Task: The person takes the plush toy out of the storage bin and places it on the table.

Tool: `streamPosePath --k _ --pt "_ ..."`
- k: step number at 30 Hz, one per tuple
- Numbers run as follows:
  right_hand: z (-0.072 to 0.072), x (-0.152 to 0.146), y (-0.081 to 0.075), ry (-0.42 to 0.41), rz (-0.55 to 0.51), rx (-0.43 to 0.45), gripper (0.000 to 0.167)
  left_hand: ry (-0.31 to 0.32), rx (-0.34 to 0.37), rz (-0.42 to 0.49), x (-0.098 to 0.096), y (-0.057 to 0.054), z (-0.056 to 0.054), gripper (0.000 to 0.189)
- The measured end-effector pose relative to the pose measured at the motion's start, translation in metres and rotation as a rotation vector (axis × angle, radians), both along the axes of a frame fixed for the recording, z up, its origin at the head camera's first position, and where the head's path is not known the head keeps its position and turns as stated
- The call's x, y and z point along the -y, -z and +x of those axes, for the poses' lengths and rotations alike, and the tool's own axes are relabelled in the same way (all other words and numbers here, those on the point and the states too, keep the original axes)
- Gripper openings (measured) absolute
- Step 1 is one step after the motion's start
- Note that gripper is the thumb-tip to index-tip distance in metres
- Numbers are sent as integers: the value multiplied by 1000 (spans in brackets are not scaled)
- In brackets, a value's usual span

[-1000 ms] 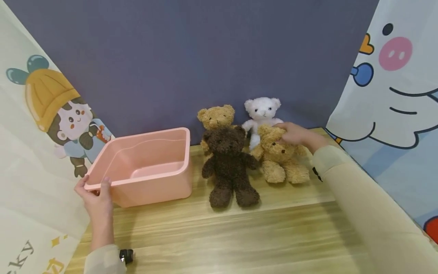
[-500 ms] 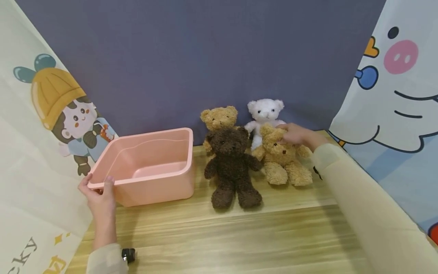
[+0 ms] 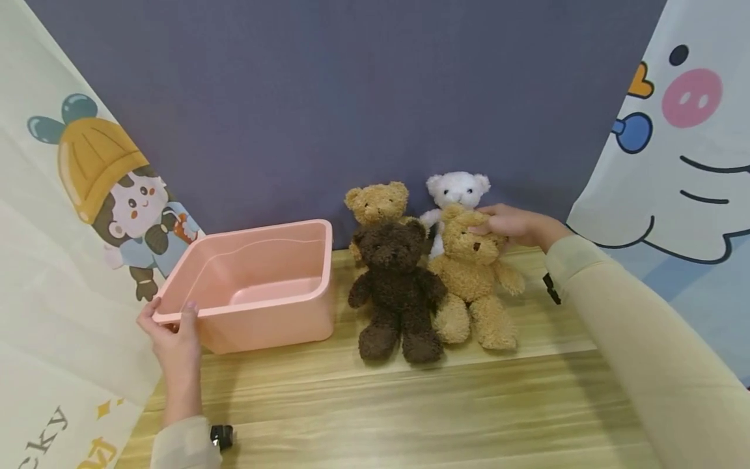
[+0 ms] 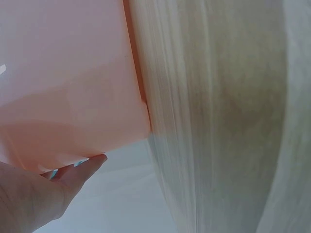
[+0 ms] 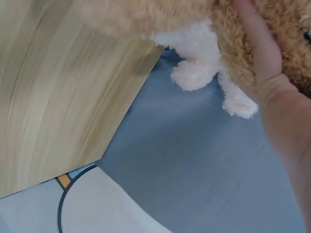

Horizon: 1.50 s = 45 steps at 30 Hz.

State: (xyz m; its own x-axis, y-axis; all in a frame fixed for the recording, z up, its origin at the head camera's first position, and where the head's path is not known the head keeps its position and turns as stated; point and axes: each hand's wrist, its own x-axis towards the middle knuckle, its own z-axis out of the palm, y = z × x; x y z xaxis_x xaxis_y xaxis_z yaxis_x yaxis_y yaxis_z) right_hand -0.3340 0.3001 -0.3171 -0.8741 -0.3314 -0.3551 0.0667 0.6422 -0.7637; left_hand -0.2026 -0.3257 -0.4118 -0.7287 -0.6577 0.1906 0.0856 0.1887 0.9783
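A pink plastic bin (image 3: pixel 263 322) sits at the left of the wooden table, and my left hand (image 3: pixel 176 345) grips the rim at its near left corner. In the left wrist view, fingers (image 4: pixel 82 172) lie against the bin wall (image 4: pixel 73 97). My right hand (image 3: pixel 518 225) holds a tan teddy bear (image 3: pixel 471 280) by the side of its head. This bear sits upright, close beside a dark brown teddy bear (image 3: pixel 395 286). Behind them are another tan teddy bear (image 3: pixel 375 203) and a white teddy bear (image 3: pixel 457 189), both partly hidden.
The wooden table (image 3: pixel 398 410) extends in front of the bears. A dark grey-blue panel (image 3: pixel 363 98) stands right behind the bin and bears. Printed cartoon sheets flank both sides, one on the left (image 3: pixel 35 228) and one on the right (image 3: pixel 703 208).
My right hand has brought the front tan bear forward and slightly left, more upright, against the dark brown bear's side. The left hand keeps its grip on the bin. The head view has shifted slightly.
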Motion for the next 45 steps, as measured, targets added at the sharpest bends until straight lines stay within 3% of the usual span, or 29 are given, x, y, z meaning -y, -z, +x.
streamPosePath --k 4,7,10,15,20,27,38,45 --pt "1 -3 0 6 -64 0 90 -11 -6 -7 0 -2 0 65" --pt "2 -4 -1 -18 -72 -65 84 -12 -4 -12 0 -4 0 65" --pt "2 -7 -2 -44 20 -178 80 -10 5 -18 -2 -4 1 65" --pt "-4 -24 1 3 218 -310 73 -6 26 -25 -4 -3 3 64" --pt "-3 -39 -6 7 292 -316 71 -12 18 -39 -5 -1 1 63" --pt "5 -35 -21 -51 224 -261 69 -3 -11 -20 -4 0 0 64" --pt "2 -25 3 -106 261 -281 82 -8 25 -1 -3 -2 1 64" --pt "5 -26 0 -102 248 -304 81 -12 13 9 -4 -3 0 65"
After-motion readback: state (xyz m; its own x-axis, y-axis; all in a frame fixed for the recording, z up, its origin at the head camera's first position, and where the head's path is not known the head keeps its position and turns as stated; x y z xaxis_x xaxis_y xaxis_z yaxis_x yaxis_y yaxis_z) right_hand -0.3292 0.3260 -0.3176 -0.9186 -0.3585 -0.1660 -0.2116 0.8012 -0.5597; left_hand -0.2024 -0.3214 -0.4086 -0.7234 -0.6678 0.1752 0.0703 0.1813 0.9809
